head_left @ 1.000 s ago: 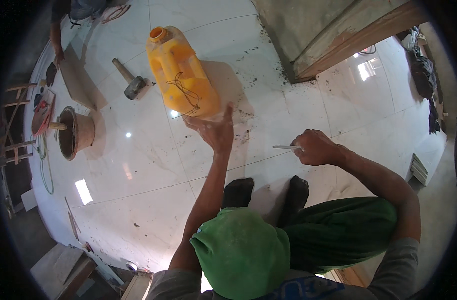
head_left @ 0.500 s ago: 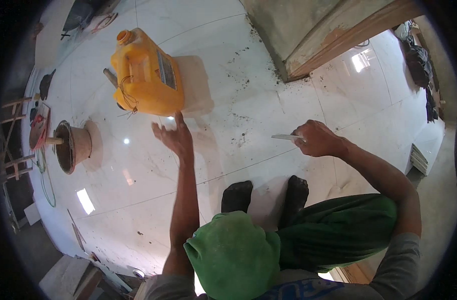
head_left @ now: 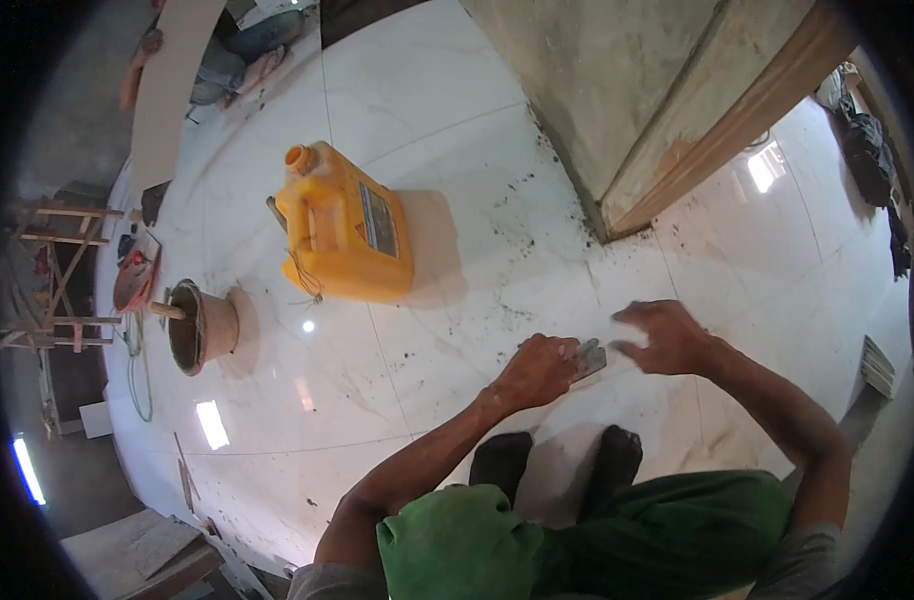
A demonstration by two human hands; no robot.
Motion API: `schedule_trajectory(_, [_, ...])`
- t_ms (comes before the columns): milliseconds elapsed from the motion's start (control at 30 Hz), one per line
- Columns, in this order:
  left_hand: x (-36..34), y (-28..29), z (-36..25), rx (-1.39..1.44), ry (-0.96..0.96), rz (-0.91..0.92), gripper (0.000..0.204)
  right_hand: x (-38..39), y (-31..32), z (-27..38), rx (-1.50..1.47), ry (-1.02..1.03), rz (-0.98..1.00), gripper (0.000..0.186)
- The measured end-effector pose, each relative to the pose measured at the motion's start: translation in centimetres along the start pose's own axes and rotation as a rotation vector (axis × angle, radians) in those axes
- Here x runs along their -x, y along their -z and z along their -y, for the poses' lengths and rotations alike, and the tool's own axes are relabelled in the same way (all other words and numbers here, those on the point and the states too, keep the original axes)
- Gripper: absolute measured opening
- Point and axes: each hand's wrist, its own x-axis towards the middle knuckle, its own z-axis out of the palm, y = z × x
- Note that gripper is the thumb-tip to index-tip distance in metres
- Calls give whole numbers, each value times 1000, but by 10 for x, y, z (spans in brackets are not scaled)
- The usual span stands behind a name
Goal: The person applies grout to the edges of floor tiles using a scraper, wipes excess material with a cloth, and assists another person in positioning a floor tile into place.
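Observation:
My left hand (head_left: pixel 535 370) is closed around a small flat metal scraper (head_left: pixel 589 358), just above the white tiled floor (head_left: pixel 427 350) in front of my feet. My right hand (head_left: pixel 665 335) hovers just to the right of the blade, fingers spread and slightly blurred, holding nothing. A yellow plastic jerrycan (head_left: pixel 342 225) lies on its side on the floor, well off to the upper left of both hands.
A round dirty bucket (head_left: pixel 202 325) with a stick in it stands left of the jerrycan. A concrete wall base with a wooden board (head_left: pixel 677 130) rises at the upper right, with dark grit scattered on the tiles beside it. Wooden trestles (head_left: pixel 57 270) stand at the far left.
My left hand left the jerrycan, which was pushed off to the left, and came back beside my right hand. The scraper went from my right hand to my left; the right hand opened.

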Motion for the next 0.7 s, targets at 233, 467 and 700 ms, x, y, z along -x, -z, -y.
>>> schedule_trajectory(233, [-40, 75, 76, -99, 19, -524, 34, 78, 4, -171, 404, -716, -391, 54])
schedule_trajectory(467, [-182, 190, 133, -599, -35, -720, 31, 90, -63, -217, 596, -674, -680, 57])
schedule_trajectory(700, [-286, 241, 149, -673, 159, -687, 33, 91, -54, -222, 556, -678, -648, 54])
